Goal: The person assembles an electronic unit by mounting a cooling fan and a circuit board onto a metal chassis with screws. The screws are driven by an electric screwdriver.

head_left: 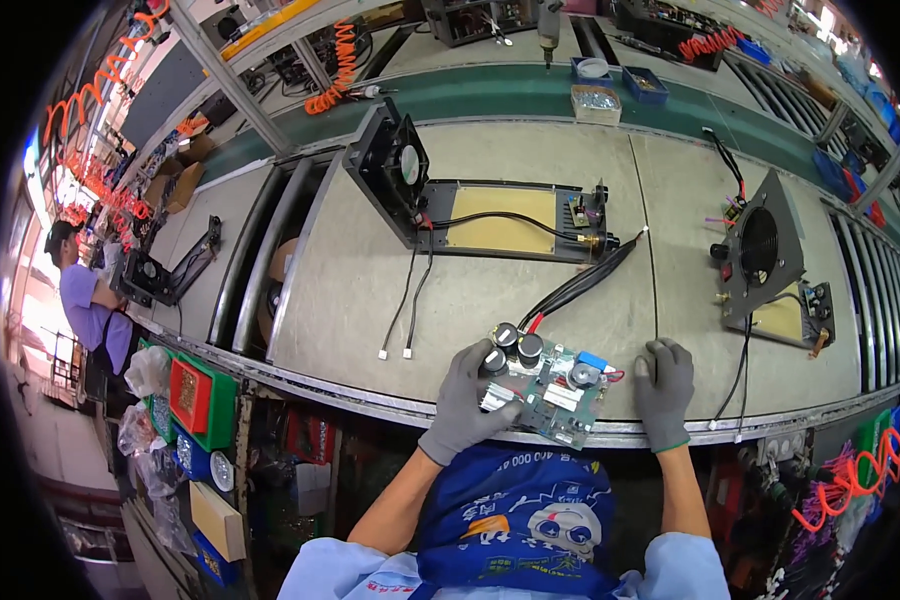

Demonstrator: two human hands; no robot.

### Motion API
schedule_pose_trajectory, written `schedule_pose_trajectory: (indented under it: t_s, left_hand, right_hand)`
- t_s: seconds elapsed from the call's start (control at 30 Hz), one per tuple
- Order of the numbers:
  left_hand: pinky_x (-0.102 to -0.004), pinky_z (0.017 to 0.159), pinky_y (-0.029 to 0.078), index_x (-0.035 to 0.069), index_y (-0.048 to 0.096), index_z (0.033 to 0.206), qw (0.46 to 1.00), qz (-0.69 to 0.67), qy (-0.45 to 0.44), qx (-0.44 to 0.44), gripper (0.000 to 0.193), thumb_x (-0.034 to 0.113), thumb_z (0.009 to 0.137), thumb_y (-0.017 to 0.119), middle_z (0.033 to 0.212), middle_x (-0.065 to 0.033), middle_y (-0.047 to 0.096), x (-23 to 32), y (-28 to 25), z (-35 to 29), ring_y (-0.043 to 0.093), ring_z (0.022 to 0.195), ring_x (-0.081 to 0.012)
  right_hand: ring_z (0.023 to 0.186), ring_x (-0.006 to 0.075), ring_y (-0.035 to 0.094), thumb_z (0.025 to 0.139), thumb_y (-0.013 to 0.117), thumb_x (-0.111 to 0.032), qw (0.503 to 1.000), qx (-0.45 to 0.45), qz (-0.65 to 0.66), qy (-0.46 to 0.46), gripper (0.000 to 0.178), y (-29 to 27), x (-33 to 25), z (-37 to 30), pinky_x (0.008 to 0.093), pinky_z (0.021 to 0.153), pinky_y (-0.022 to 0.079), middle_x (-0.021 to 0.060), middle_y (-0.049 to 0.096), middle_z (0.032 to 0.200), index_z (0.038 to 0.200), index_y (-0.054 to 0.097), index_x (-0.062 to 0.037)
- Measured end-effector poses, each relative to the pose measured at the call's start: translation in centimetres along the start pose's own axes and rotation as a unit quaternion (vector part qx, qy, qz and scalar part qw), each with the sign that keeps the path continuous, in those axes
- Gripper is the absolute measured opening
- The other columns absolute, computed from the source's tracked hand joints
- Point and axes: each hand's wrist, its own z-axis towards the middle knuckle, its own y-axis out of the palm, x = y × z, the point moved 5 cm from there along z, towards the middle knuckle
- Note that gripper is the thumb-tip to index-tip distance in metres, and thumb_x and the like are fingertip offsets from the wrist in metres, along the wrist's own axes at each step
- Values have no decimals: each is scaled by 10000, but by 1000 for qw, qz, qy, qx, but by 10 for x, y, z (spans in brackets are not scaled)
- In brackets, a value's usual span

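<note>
My left hand (468, 400), in a grey glove, grips the left side of a green circuit board (568, 405) at the bench's near edge. Its thumb lies over a silvery heat sink beside several black capacitors (510, 346). Thick black and red cables (585, 282) run from the board toward the far right. To the right of the board, my right hand (663, 393), also gloved, rests apart from it, fingers loosely bent and holding nothing. Beyond the board lies an opened metal chassis (500, 218), its upright black panel (388, 172) bearing a fan.
A second chassis with a fan panel (767, 245) stands at right. Loose leads (410, 305) hang toward the near edge. Parts boxes (597, 103) and a hanging screwdriver (549, 30) are at the back. Rollers (270, 250) border the bench; a co-worker (92, 290) stands far left.
</note>
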Motion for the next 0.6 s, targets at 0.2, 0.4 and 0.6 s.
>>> schedule_pose_trajectory:
  t_s: [0.2, 0.4, 0.6]
  left_hand:
    - [-442, 992, 531, -3, 411, 1482, 999, 43, 19, 1, 930, 271, 701, 835, 1343, -233, 521, -9, 2, 1, 595, 1203, -371]
    - [-432, 988, 532, -3, 410, 1482, 999, 38, 13, -3, 939, 258, 688, 839, 1335, -231, 523, -10, 3, 1, 598, 1189, -368]
    - [-423, 990, 530, -14, 409, 1479, 1000, 29, 11, -6, 934, 235, 689, 840, 1336, -234, 521, -8, 2, 1, 603, 1187, -354]
  right_hand:
    - [1097, 348, 589, 854, 711, -171, 997, -36, -60, -28, 262, 6, -5, 3, 473, 976, 466, 123, 657, 1179, 1096, 690, -71]
    - [1093, 347, 586, 862, 707, -176, 997, -24, -62, -25, 241, 6, -5, 2, 478, 971, 462, 118, 658, 1165, 1079, 690, -72]
    - [1089, 348, 588, 866, 706, -176, 997, -26, -62, -27, 236, 5, -7, 2, 476, 968, 464, 119, 658, 1158, 1076, 686, -71]
